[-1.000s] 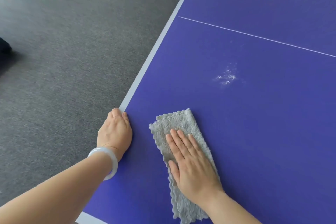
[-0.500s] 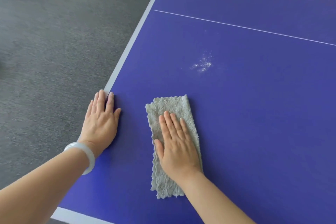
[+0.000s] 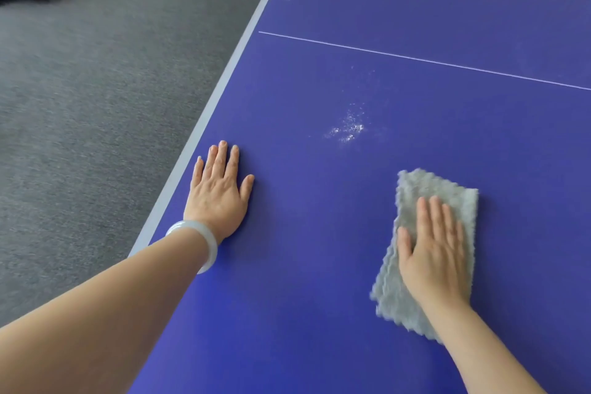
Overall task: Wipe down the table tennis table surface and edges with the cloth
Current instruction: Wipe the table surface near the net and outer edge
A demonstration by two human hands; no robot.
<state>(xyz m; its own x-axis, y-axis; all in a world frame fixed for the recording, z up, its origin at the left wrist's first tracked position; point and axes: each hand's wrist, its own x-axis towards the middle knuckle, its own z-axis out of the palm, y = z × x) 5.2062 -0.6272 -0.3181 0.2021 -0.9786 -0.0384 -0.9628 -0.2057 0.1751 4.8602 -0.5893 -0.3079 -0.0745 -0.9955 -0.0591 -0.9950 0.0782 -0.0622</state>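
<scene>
- Right hand [image 3: 433, 254]: flat, fingers straight, pressing the folded grey fleecy cloth [image 3: 428, 253] onto the blue table tennis table [image 3: 319, 265].
- Left hand [image 3: 218, 189]: flat, fingers spread, resting near the table's pale edge strip [image 3: 224, 80].
- White dust patch [image 3: 347, 129]: beyond and between both hands.

Your left hand [image 3: 217, 190] lies flat, palm down, with its fingers straight, slightly spread and pointing far, and the thumb out to the right. Your bare left forearm [image 3: 112, 307] reaches in from the near left. Your right hand [image 3: 431, 253], well apart from it, is flat too, with the fingers straight and together. It seems to be pressing down, though blur leaves that unsure.
</scene>
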